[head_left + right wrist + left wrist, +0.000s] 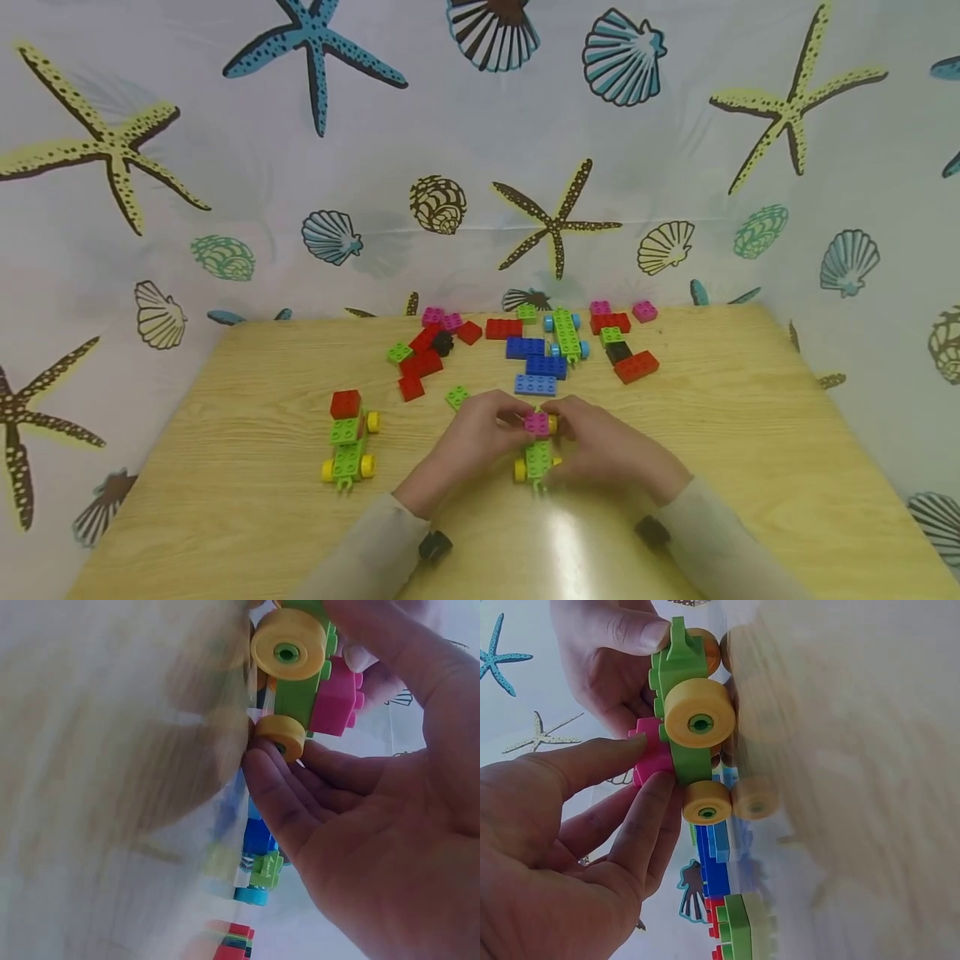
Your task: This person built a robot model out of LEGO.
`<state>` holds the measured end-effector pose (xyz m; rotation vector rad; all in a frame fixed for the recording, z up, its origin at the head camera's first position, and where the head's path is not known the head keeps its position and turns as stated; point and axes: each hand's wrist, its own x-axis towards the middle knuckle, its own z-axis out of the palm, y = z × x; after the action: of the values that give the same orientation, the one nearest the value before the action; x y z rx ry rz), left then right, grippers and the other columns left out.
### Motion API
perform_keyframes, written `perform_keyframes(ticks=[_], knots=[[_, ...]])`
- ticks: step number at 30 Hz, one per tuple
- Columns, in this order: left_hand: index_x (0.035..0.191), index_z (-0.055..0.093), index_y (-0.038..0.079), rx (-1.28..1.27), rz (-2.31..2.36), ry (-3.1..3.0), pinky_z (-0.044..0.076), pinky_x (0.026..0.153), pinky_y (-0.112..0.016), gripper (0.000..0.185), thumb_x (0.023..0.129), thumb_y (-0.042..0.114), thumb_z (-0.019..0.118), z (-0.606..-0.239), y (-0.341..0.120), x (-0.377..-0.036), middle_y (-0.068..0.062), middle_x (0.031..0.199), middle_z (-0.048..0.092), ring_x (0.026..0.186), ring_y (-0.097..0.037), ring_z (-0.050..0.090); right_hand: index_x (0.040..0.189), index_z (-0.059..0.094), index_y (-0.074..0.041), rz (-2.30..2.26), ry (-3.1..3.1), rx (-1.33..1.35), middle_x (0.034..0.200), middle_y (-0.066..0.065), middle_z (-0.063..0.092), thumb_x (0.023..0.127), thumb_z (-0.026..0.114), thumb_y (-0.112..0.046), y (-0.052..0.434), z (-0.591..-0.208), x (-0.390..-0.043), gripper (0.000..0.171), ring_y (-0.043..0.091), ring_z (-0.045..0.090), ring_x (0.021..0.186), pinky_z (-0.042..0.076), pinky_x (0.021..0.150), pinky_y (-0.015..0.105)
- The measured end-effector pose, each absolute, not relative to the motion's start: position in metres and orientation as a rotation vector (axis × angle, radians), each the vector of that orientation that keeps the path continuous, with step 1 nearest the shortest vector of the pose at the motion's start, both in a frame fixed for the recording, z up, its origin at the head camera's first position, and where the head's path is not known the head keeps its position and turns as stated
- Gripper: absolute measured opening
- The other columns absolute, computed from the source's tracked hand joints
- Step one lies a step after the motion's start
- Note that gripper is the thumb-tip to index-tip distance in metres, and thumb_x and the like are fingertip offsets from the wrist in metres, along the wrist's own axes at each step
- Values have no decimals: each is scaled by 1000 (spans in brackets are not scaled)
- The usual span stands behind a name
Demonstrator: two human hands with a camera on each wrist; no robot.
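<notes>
Both hands meet at the near middle of the wooden table [225, 500], working on a small green toy car [537, 460] with yellow wheels [700, 712]. The car stands on the tabletop with a pink brick [536, 423] seated on its far end. The left hand [480, 437] pinches that pink brick — in the left wrist view its index finger and another finger lie along the brick's side and against the green chassis, fingers closed on it. The right hand [600, 446] grips the same car from the other side; the right wrist view shows its thumb across the top of the green body beside the pink brick, with the other fingers curled under by the lower wheel, so it is clamped on the car. To the left on the table, well apart from the hands, stands a second green car [348, 446] with yellow wheels, carrying a red brick [345, 403] at its far end. Beyond the hands lies a loose spread of bricks: a red cluster [420, 362] to the left, blue bricks [536, 367] in the middle just past the fingers, and a long green chassis with pale blue wheels [567, 335] near the far edge. A single green brick [457, 397] sits just beside the left hand. A seashell-and-starfish curtain [480, 167] backs the table.
</notes>
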<state>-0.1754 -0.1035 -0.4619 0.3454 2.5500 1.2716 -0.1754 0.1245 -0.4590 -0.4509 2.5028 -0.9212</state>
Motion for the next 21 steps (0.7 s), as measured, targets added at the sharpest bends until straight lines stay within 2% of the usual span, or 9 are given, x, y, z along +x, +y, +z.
perform_keyframes(ticks=[9,15,21], knots=[[131,82,18,332,1276,2544,66,102,-42,30,100,20,86,-463,-104,-173,1,126,79,116,-20,72,164,53,-15,-925,2490,-437,162,8,62,81,102,-43,127,-460,-174,101,32,61,149,51,126,58],[131,82,19,301,1281,2548,65,106,-44,32,101,27,86,-460,-108,-173,1,131,80,121,-22,74,164,52,-14,-932,2493,-462,164,9,60,82,101,-42,127,-460,-173,100,33,59,152,50,128,59],[136,79,12,231,1376,2628,66,107,-45,34,102,18,84,-450,-124,-179,-5,134,80,124,-27,75,167,50,-15,-904,2499,-470,164,8,60,82,101,-41,125,-459,-177,102,32,60,151,50,128,57]])
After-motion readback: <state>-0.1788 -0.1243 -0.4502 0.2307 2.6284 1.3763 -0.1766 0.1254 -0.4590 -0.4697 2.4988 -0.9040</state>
